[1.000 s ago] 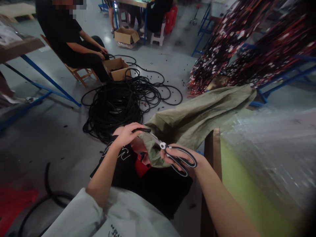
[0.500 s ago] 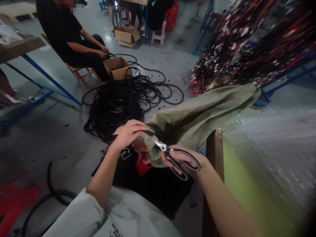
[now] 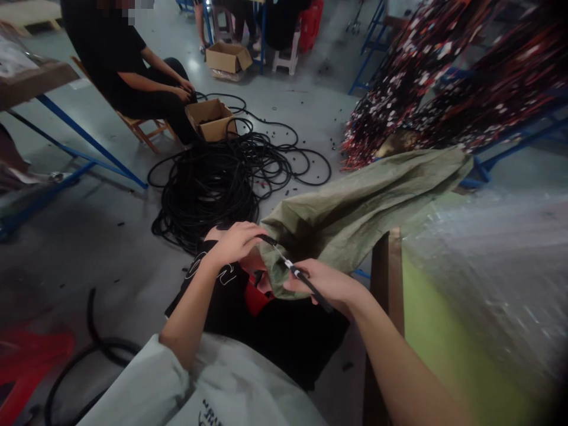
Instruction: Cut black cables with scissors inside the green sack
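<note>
My left hand (image 3: 237, 241) is closed on a short black tube (image 3: 268, 239), which sticks out to the right of its fingertips. In my right hand (image 3: 323, 280) are black-handled scissors (image 3: 314, 289), seen edge-on, with their metal tip at the tube's end. An olive-green sack (image 3: 319, 219) lies open behind and beneath both hands. Below them, black cloth (image 3: 284, 337) covers my lap, and a red item (image 3: 256, 299) shows between the cloth and the sack.
A large coil of black hose (image 3: 204, 189) lies on the floor ahead. Beyond it a seated person (image 3: 110, 65) is beside a cardboard box (image 3: 213, 121). Wire bundles (image 3: 399, 89) hang at the right, above a plastic-covered table (image 3: 426, 319).
The scissors have turned from a flat view to an edge-on one in my right hand. My left hand has shifted slightly down with the black tube.
</note>
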